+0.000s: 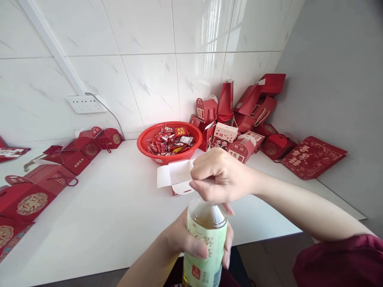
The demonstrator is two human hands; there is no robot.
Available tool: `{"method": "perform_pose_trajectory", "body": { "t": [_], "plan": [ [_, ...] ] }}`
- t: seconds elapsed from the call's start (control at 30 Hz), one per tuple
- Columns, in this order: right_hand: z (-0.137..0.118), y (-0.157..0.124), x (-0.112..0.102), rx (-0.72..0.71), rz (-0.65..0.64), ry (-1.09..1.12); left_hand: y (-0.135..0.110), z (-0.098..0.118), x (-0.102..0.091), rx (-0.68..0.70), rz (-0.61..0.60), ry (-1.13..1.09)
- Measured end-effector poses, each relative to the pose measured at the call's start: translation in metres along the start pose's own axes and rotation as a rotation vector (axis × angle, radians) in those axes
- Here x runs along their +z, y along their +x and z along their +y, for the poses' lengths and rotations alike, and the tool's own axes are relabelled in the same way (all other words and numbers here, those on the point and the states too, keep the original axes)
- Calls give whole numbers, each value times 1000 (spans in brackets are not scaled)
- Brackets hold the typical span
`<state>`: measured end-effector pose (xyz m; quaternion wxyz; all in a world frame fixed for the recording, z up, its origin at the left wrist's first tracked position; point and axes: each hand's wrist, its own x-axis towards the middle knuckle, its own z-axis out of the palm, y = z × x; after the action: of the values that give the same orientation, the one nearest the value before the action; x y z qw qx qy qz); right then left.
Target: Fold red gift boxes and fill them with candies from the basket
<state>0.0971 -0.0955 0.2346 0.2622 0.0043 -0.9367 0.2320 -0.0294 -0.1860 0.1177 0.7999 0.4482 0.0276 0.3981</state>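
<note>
A clear plastic tea bottle with a pale green label and amber liquid stands close to me, roughly upright. My left hand is wrapped around its body, thumb across the front of the label. Over the bottle's top, my right hand is closed with curled fingers. The neck and any cap are hidden beneath that hand. Just behind it on the table lies an open small box, white inside with its flaps spread, partly covered by my right hand.
A red plastic basket full of wrapped sweets stands near the tiled wall. Red gift boxes are heaped at the back right, beside a red gift bag. More red boxes line the left side. The white table's front edge is near me.
</note>
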Motion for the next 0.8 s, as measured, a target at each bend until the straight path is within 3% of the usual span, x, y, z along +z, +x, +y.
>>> {"method": "perform_pose_trajectory", "body": {
  "t": [0.07,0.13,0.3,0.37,0.53,0.6,0.7,0.8],
  "plan": [
    [3,-6,-9,-80,-87,147,0,-4,-5,-29,-118,-115],
    [1,-12,-21,-82,-167,226,-1,-3,-8,-78,-149,-116],
    [-15,-24,-41,153,-290,73,-3,8,-7,-123,13,0],
    [-19,-26,-43,189,-351,26,-4,8,-8,-168,25,37],
    [-22,-32,-49,19,-502,171,-7,0,-12,-274,-106,45],
    [-27,-36,-49,50,-484,144,-8,-1,-12,-291,-85,68],
    [-38,-42,-44,237,-351,-58,-7,0,-11,-293,-39,143],
    [-47,-45,-40,244,-392,-115,-3,5,-7,-266,-100,251]
  ]
}}
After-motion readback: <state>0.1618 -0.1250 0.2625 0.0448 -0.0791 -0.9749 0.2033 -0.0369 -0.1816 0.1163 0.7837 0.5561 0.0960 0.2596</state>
